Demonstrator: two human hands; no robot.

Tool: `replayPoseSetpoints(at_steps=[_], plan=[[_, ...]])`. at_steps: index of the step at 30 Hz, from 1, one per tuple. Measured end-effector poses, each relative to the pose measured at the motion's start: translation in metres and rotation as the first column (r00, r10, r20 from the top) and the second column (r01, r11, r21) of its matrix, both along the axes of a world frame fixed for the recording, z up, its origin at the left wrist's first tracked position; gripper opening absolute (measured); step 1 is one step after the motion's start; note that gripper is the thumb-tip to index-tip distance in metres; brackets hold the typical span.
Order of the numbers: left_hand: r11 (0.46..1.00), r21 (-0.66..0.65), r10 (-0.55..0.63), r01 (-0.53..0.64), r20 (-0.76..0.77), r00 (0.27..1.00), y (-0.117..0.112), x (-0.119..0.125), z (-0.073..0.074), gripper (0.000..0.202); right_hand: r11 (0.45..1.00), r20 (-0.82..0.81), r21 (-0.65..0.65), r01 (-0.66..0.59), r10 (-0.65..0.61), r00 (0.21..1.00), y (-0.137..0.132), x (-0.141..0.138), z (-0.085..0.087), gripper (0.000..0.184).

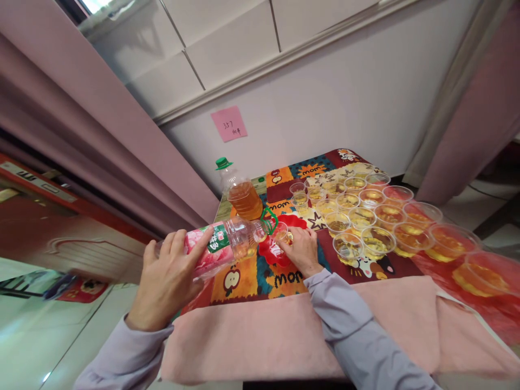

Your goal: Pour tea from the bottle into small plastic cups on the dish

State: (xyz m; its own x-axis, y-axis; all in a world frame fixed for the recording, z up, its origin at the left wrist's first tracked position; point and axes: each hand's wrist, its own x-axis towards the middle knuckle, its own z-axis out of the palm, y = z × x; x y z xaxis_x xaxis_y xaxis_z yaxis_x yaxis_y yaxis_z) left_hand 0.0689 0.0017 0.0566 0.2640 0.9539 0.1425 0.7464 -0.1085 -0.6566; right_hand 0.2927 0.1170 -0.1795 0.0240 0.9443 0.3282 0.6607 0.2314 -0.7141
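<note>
My left hand [170, 276] is wrapped around a clear plastic bottle [239, 238] with a pink and green label. The bottle lies tilted nearly level, its neck with a green ring handle [270, 221] pointing right. Its mouth is at a small clear plastic cup [281, 232], which my right hand [301, 250] grips from the right side. Some yellowish liquid shows in that cup. Under the cup is a red scalloped dish [266, 254] on the patterned tablecloth.
Several clear cups of yellow liquid [361, 219] stand in rows on the right of the table. Behind the held bottle stands a large jug [246, 199] of amber liquid with a green cap. A pink cloth [252, 341] covers the near edge. A pink note [229, 123] is on the wall.
</note>
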Motion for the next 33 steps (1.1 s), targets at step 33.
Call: replayPoseSetpoints(at_steps=[33], plan=[[1.000, 0.008, -0.011, 0.011, -0.004, 1.000, 0.0016, -0.0004, -0.0014, 0.075, 1.000, -0.009, -0.021, -0.006, 0.005, 1.000, -0.0009, 0.0003, 0.0046, 0.036]])
